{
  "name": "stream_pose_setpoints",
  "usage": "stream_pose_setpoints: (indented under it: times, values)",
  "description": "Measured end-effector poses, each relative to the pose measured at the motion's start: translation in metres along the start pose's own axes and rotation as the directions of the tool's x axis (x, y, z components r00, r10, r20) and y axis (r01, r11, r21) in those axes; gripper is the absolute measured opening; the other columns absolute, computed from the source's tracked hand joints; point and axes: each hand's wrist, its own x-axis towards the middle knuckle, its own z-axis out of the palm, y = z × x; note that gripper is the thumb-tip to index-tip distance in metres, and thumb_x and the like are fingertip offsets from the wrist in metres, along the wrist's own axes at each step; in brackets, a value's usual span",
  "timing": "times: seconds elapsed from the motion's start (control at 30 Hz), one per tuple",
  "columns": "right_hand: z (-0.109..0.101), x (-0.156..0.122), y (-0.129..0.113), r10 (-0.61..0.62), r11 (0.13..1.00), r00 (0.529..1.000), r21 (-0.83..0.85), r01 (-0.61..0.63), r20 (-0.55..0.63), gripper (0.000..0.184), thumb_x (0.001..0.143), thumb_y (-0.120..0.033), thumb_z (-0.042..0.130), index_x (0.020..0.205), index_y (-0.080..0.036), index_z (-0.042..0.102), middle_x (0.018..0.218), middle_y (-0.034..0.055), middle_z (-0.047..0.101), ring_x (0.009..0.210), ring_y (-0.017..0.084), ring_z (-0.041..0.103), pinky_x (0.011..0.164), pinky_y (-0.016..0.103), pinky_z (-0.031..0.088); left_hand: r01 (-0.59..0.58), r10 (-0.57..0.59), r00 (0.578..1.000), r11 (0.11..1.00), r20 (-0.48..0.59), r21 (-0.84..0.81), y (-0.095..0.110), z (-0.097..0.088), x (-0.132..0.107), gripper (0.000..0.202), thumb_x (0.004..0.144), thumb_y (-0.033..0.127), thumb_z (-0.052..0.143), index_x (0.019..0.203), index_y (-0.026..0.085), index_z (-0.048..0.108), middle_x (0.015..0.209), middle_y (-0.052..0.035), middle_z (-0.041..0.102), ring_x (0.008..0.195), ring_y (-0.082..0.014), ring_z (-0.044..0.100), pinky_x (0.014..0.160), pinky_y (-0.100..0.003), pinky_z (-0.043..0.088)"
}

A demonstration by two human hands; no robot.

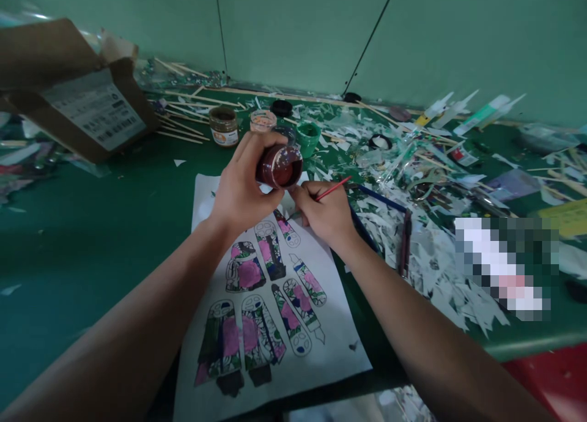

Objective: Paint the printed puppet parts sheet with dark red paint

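My left hand (243, 186) is wrapped around a small open pot of dark red paint (280, 165), held tilted above the paper. My right hand (323, 211) pinches a thin red-handled paintbrush (334, 188), whose handle points up and to the right; its tip is hidden near the pot. Under both hands lies a white sheet (316, 342) printed with garment shapes, partly painted pink, green and black.
Several small paint pots stand behind: a brown jar (224, 126), a pink one (263, 120), a green one (307, 137). A cardboard box (73, 92) sits far left. Wooden sticks and heaps of paper scraps (440, 269) cover the right of the green table (92, 226).
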Motion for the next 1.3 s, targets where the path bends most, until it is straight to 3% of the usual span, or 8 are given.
stream_pose_setpoints:
  times: [0.3,0.67,0.93,1.17,1.23,1.3]
  values:
    - [-0.0005,-0.001,-0.0001,-0.014,1.0,1.0,0.027,0.014,-0.017,0.045,0.087,-0.025,0.057,0.044,-0.022,0.043,0.033,-0.0083,0.041,0.035,0.006,0.039,0.045,0.025,0.033,0.028,-0.031,0.996,0.999,-0.087,-0.045,-0.0057,0.0023,0.0038,0.045,0.073,0.021,0.07,0.111,0.029,0.046,0.116,-0.0037,0.057,0.11,-0.0239,0.058,0.094,-0.043,0.053]
    - [-0.0003,-0.0008,0.0004,-0.027,1.0,0.999,-0.002,0.027,-0.028,0.046,0.086,-0.022,0.058,0.043,-0.021,0.042,0.034,-0.0084,0.04,0.036,0.006,0.038,0.044,0.025,0.031,0.022,-0.022,0.999,1.0,-0.043,0.006,-0.0081,0.0031,0.0023,0.045,0.08,0.024,0.068,0.116,0.025,0.041,0.12,-0.0049,0.055,0.113,-0.0221,0.055,0.096,-0.043,0.05]
    - [-0.0007,-0.0004,0.0002,-0.041,0.999,0.999,0.003,0.041,-0.021,0.047,0.086,-0.021,0.057,0.042,-0.021,0.041,0.035,-0.0077,0.039,0.036,0.007,0.039,0.044,0.026,0.031,0.015,-0.014,0.999,1.0,-0.05,0.014,-0.0072,0.0039,0.0014,0.048,0.078,0.023,0.069,0.116,0.03,0.041,0.119,-0.0041,0.057,0.111,-0.0225,0.059,0.092,-0.04,0.056]
    - [-0.0003,-0.002,0.0024,-0.058,0.997,0.998,0.054,0.058,-0.011,0.045,0.085,-0.024,0.058,0.043,-0.021,0.043,0.035,-0.0076,0.04,0.035,0.006,0.04,0.042,0.024,0.032,0.01,-0.01,0.999,1.0,-0.04,0.002,-0.0071,0.0042,0.001,0.047,0.078,0.023,0.068,0.117,0.026,0.043,0.117,-0.0054,0.057,0.109,-0.0238,0.06,0.09,-0.04,0.056]
    - [-0.0026,-0.0031,0.0031,-0.094,0.984,0.993,0.146,0.104,-0.071,0.044,0.086,-0.031,0.058,0.045,-0.021,0.045,0.037,-0.0072,0.041,0.035,0.006,0.041,0.042,0.023,0.035,0.005,-0.005,0.999,1.0,-0.035,0.01,-0.007,0.0043,0.0006,0.046,0.078,0.023,0.068,0.116,0.026,0.044,0.116,-0.0055,0.058,0.109,-0.0251,0.06,0.088,-0.042,0.056]
    - [-0.0068,-0.0041,0.0029,-0.112,0.946,0.97,0.275,0.171,-0.216,0.045,0.088,-0.041,0.056,0.048,-0.022,0.048,0.039,-0.0065,0.043,0.035,0.007,0.042,0.041,0.024,0.037,-0.003,0.004,1.0,1.0,-0.016,0.023,-0.0064,0.0038,0.0002,0.045,0.078,0.024,0.067,0.116,0.027,0.044,0.115,-0.0049,0.058,0.109,-0.0259,0.06,0.087,-0.042,0.056]
